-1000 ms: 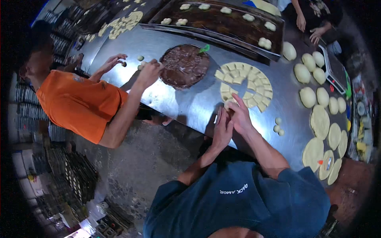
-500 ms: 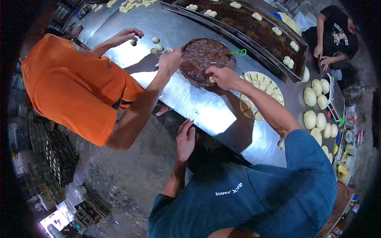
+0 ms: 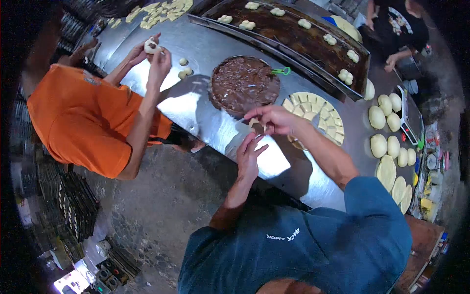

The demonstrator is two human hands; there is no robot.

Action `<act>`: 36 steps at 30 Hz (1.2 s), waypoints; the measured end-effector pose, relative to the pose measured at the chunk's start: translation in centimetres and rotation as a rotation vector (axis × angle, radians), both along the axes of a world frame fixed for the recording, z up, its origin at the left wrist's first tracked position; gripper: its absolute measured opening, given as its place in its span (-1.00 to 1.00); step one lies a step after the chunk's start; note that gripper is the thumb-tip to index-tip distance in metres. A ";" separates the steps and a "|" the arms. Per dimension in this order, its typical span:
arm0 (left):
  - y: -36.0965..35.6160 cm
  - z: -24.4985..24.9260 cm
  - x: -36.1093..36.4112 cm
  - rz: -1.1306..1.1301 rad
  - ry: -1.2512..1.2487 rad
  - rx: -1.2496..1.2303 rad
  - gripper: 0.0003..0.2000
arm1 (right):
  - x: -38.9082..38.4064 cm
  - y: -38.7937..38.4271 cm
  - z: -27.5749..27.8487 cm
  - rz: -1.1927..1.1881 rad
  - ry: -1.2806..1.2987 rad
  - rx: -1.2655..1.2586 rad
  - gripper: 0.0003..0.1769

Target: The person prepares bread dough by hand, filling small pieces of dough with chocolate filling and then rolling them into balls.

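My left hand [image 3: 247, 159] and my right hand [image 3: 278, 120] meet over the near edge of the metal table. Between their fingers is a small dough piece [image 3: 253, 122] with brown filling, partly hidden by the fingers. Just beyond them stands a round pan of brown filling [image 3: 242, 83], with a green-handled tool [image 3: 281, 71] at its right rim. To the right of my right hand lies a round of cut pale dough [image 3: 323, 110], partly covered by my forearm.
At left, a co-worker in orange [image 3: 83, 117] holds filled dough [image 3: 151, 46] near small dough balls [image 3: 183, 61]. A long dark tray [image 3: 293, 41] bears shaped dough. Large dough balls [image 3: 377, 117] and a scale [image 3: 412, 115] are at right. Another person [image 3: 399, 24] is behind.
My left hand has risen from the table edge to the dough piece. My right hand has moved back from the pan. The co-worker's right hand has left the pan and joined the other around dough.
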State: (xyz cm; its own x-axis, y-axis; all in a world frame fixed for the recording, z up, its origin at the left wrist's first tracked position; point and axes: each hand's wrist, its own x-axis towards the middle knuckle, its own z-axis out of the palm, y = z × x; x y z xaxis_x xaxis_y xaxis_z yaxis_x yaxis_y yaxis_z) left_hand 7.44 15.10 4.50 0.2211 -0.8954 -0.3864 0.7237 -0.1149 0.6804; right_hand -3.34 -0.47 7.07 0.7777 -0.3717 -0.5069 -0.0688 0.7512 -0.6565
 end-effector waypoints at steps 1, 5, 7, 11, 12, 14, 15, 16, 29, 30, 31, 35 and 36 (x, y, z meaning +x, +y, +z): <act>0.0 2.2 -0.5 0.013 -0.016 0.050 -0.75 | -1.1 1.5 0.4 -0.072 -0.093 0.064 -0.46; 1.8 3.7 -3.0 -0.009 -0.098 0.034 -0.83 | -5.8 7.0 3.1 -0.284 -0.144 0.129 -0.57; 2.6 2.9 -4.7 -0.032 -0.132 -0.001 -0.86 | -8.3 9.3 3.1 -0.374 -0.137 0.142 -0.58; 3.9 3.0 -9.0 -0.080 -0.095 -0.045 -0.90 | -13.1 14.3 3.6 -0.664 0.009 -0.071 -0.57; 4.2 3.3 -10.1 -0.098 -0.119 -0.033 -0.89 | -13.8 15.8 3.7 -0.701 0.102 -0.255 -0.55; 5.2 4.3 -12.7 -0.152 -0.181 0.014 -0.87 | -14.7 19.4 2.9 -0.742 0.433 -0.897 -0.49; 5.7 4.4 -13.9 -0.195 -0.239 -0.050 -0.86 | -15.6 20.4 3.9 -0.737 0.566 -1.140 -0.51; 6.4 4.6 -14.8 -0.238 -0.299 -0.113 -0.85 | -16.4 21.5 5.2 -0.718 0.703 -1.377 -0.54; 7.0 3.7 -15.8 -0.678 0.115 -0.026 -0.75 | -21.6 23.2 4.0 -0.675 0.636 -0.988 -0.82; 7.1 3.7 -15.8 -0.605 0.025 -0.042 -0.73 | -20.9 23.1 4.0 -0.704 0.707 -1.113 -0.81; 6.9 3.7 -15.5 -0.534 -0.066 -0.057 -0.70 | -19.7 23.5 4.4 -0.792 0.660 -1.089 -0.85; 5.9 3.0 -13.1 -0.511 -0.045 -0.039 -0.71 | -17.0 22.3 4.9 -0.759 0.721 -1.280 -0.86; 5.3 2.9 -12.3 -0.511 -0.040 -0.032 -0.71 | -16.6 21.7 5.1 -0.753 0.726 -1.275 -0.86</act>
